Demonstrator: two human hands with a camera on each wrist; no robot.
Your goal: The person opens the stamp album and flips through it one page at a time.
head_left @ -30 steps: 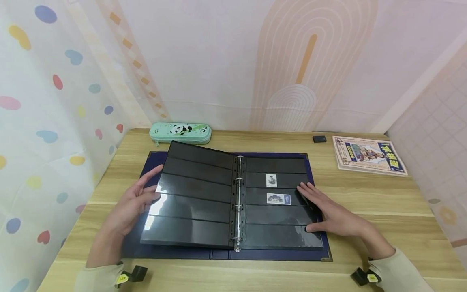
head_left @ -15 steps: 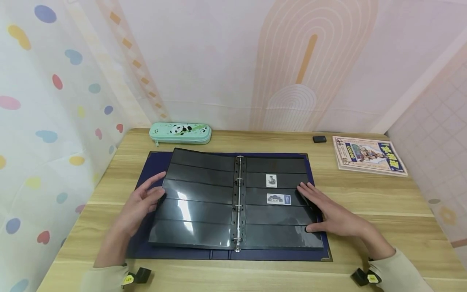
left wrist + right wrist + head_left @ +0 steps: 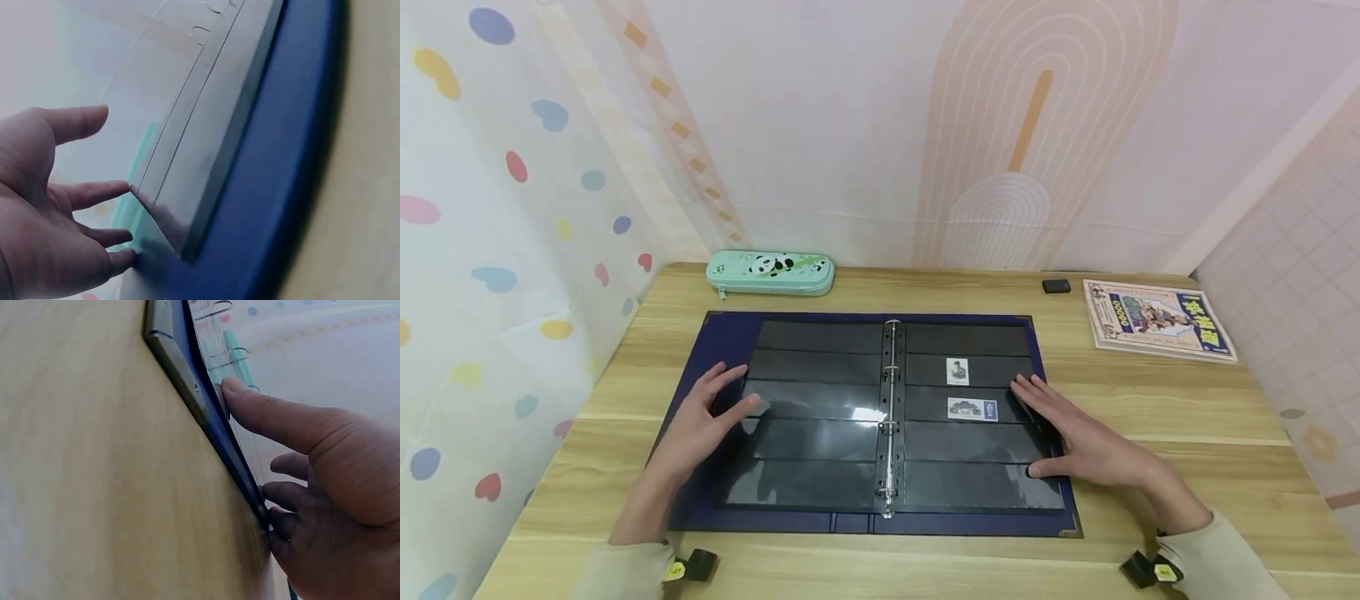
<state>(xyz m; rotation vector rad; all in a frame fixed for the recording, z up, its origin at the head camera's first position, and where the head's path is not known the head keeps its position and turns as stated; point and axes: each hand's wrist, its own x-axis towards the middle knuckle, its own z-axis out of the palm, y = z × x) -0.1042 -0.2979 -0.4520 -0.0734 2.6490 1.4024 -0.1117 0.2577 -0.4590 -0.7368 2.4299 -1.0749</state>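
A dark-blue ring-bound stamp album (image 3: 850, 522) lies spread on the table. Black pocket pages fill both sides; the right page (image 3: 970, 483) holds two stamps, a small upright one (image 3: 957, 372) and a wider one (image 3: 972, 409). No stamps show on the left page (image 3: 816, 400). My left hand (image 3: 700, 425) is at that page's outer edge, fingers extended and spread; in the left wrist view a fingertip meets the page's edge (image 3: 181, 231). My right hand (image 3: 1090, 442) rests along the right page's outer edge, its thumb (image 3: 269, 415) on the page and its fingers beside the cover.
A mint-green panda pencil case (image 3: 771, 273) lies behind the album at the left. Toward the back right are a small black object (image 3: 1056, 286) and a colourful book (image 3: 1159, 321). Patterned cloth (image 3: 850, 125) hangs behind the wooden table (image 3: 925, 567).
The raised left page has come down flat onto the left side. My left hand has moved slightly right with it, its thumb and fingers now spread wider. The right hand has stayed put.
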